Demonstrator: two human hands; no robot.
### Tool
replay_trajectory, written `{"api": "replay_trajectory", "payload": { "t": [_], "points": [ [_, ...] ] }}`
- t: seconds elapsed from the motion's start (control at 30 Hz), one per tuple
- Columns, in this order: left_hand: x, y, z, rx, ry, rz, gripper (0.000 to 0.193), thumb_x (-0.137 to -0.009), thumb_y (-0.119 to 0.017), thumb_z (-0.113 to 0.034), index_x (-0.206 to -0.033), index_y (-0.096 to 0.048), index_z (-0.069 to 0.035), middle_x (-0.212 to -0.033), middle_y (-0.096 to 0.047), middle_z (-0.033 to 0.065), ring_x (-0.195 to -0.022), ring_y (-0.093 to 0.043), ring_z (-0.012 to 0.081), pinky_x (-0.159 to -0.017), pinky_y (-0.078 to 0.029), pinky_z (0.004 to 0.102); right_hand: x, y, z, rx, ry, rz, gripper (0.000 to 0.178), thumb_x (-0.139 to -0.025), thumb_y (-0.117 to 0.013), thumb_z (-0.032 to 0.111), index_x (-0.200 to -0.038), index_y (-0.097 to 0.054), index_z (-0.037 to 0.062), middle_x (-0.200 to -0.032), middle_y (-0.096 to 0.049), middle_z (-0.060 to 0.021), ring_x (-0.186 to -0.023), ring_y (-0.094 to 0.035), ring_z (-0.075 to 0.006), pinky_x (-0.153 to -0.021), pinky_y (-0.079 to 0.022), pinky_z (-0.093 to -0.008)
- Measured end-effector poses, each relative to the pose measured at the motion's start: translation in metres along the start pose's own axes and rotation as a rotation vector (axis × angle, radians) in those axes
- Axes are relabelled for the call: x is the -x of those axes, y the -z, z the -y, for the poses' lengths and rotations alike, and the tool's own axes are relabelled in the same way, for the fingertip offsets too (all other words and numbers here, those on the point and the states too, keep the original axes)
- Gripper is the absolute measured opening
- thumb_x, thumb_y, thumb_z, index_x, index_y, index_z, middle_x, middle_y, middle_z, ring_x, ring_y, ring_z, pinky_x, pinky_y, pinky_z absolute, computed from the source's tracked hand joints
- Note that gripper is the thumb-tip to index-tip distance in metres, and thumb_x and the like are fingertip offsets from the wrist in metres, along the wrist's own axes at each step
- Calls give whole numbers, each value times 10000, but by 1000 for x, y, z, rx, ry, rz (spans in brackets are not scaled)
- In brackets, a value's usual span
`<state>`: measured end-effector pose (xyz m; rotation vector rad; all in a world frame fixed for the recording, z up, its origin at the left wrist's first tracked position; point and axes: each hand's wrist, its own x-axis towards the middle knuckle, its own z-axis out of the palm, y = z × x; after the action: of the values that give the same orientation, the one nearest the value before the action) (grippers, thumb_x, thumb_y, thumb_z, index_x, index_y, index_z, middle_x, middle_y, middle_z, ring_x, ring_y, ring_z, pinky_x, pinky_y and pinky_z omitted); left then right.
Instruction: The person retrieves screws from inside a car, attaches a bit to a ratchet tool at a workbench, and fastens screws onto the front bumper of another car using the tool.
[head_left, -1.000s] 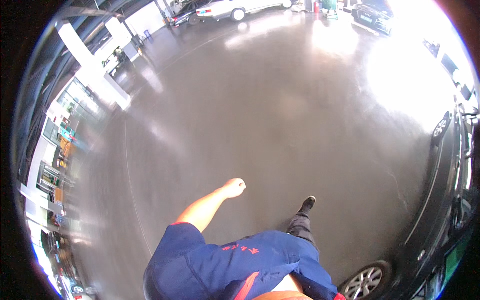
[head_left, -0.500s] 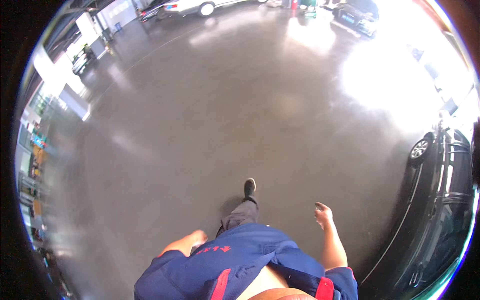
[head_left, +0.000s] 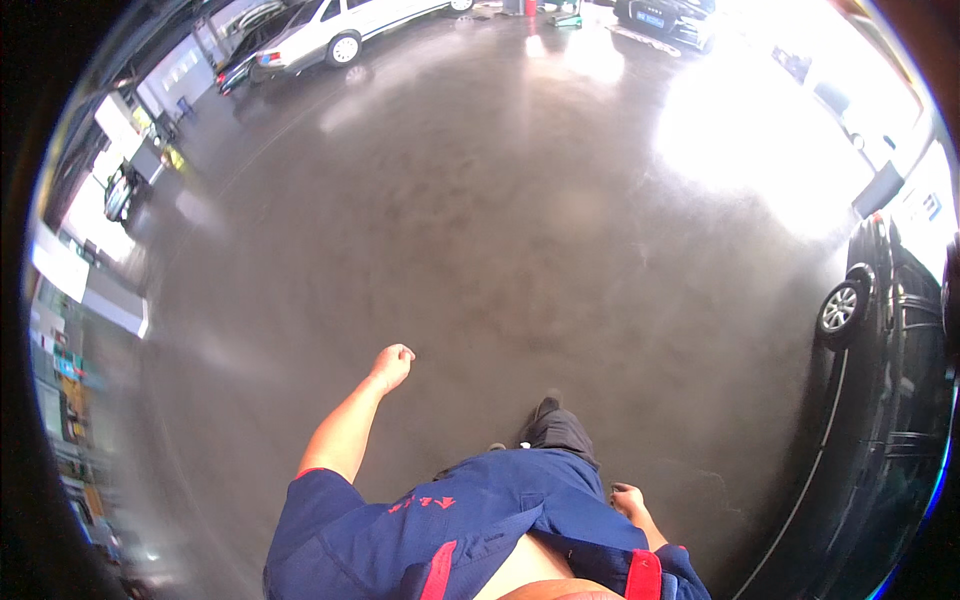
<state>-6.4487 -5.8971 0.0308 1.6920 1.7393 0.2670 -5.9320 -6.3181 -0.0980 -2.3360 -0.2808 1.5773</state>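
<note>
My left hand [head_left: 393, 367] swings out in front of my body over the grey floor [head_left: 480, 250]. Its fingers are curled into a loose fist, and nothing shows in them. Low beside my right hip is my right hand [head_left: 627, 498], small in the view and partly turned away. Its fingers look bent inward around a dark spot near the fingertips; what they hold, if anything, I cannot make out. Neither hand touches anything around it. Between them are my dark blue jacket [head_left: 480, 500] with red trim and one bent leg in dark trousers [head_left: 562, 432].
Along the right side stands a black car [head_left: 880, 400]. A white car [head_left: 380, 22] is at the far left, with a dark car [head_left: 665, 18] at the far right. A pale pillar [head_left: 115, 305] rises on the left. Bright light glares off the floor at upper right.
My left hand has swung forward from beside my body, while my right hand has swung back toward my hip. The other leg is now in front, and the surroundings have shifted in view.
</note>
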Motion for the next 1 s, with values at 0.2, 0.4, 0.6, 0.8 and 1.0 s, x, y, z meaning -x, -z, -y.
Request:
{"api": "replay_trajectory", "payload": {
  "t": [0.2, 0.4, 0.6, 0.8, 1.0],
  "points": [
    [-162, -12, -27, -63, 68, 140, 231, -896, -500, -162, -908, -707, -59, -890, -717, 148, -838, -679, 248, -757, -534, 404, -102, 30, 218, 176, -23, 107, 503, -865, -550, 3, -1334, -635, 161, -706, -663, -66, -476, -563, -175, -420, -428, -343],
    [-224, -74, -54, -229, 130, 714, 257, -823, -545, -206, -912, -739, -63, -721, -693, 119, -586, -622, 240, -523, -481, 444, -260, 117, 444, -81, 194, 31, 491, -845, -553, -56, -1315, -629, 65, -749, -670, -71, -490, -557, -156, -430, -430, -312],
    [-333, -104, -87, 5, 556, 564, 332, -926, -534, -268, -1096, -714, -48, -1036, -709, 178, -899, -708, 311, -736, -626, 433, -361, 173, 735, 5, 338, 29, 536, -800, -530, -55, -1317, -631, 45, -963, -722, -106, -537, -576, -142, -467, -455, -289],
    [-644, -43, -183, -324, 289, 642, 311, -850, -545, -222, -967, -754, -24, -900, -723, 217, -825, -719, 303, -708, -565, 438, -463, 184, 906, 8, 248, -106, 489, -822, -584, -29, -1298, -650, 60, -857, -713, -79, -582, -600, -136, -504, -491, -309],
    [-980, 78, -351, -267, 94, 206, 272, -883, -527, -251, -956, -703, -56, -990, -720, 171, -939, -679, 306, -831, -515, 422, -498, 196, 1072, 31, 197, -57, 486, -826, -622, 14, -1305, -661, 93, -860, -723, -88, -580, -595, -127, -512, -485, -302]
  ]
}}
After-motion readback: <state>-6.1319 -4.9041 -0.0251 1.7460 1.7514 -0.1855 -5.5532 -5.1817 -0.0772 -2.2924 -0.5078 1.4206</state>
